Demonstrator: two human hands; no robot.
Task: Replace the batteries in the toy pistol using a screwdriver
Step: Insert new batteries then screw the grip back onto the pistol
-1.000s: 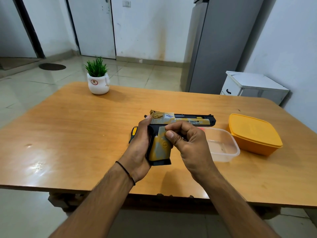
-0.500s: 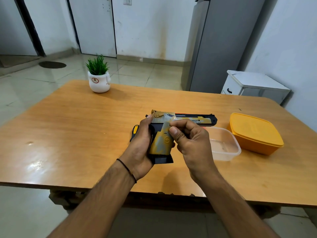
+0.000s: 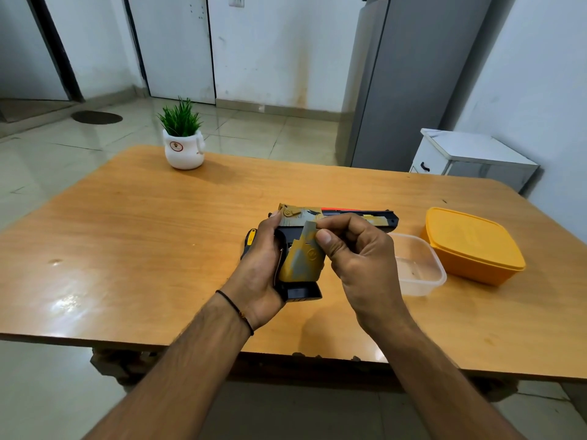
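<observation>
- My left hand (image 3: 263, 265) wraps the back of the toy pistol (image 3: 300, 217), fingers curled round the grip. It holds the gun above the table (image 3: 158, 233) with the barrel pointing to my right and the butt towards me.
- My right hand (image 3: 359, 258) pinches the top edge of the gold-and-grey grip cover (image 3: 301, 265) between thumb (image 3: 325, 241) and forefinger, the other fingers curled in.
- The cover's top corner stands away from the frame, with a dark gap along its left edge. I judge that it is unfastened and that I am at the step of lifting it off the battery compartment.
- I cannot see any batteries; the cover hides what lies under it.
- The screwdriver (image 3: 251, 238) lies on the table just behind my left hand, only its yellow-and-black handle showing.
- The next move calls for a steady pull on the cover, away from the grip, while my left hand holds the gun firm; forcing it at an angle could snap a tab.
- The clear tub (image 3: 435, 274) sits just right of my right hand, a handy spot for the cover, I think; the orange lidded box (image 3: 470, 246) stands touching or just beside it.
</observation>
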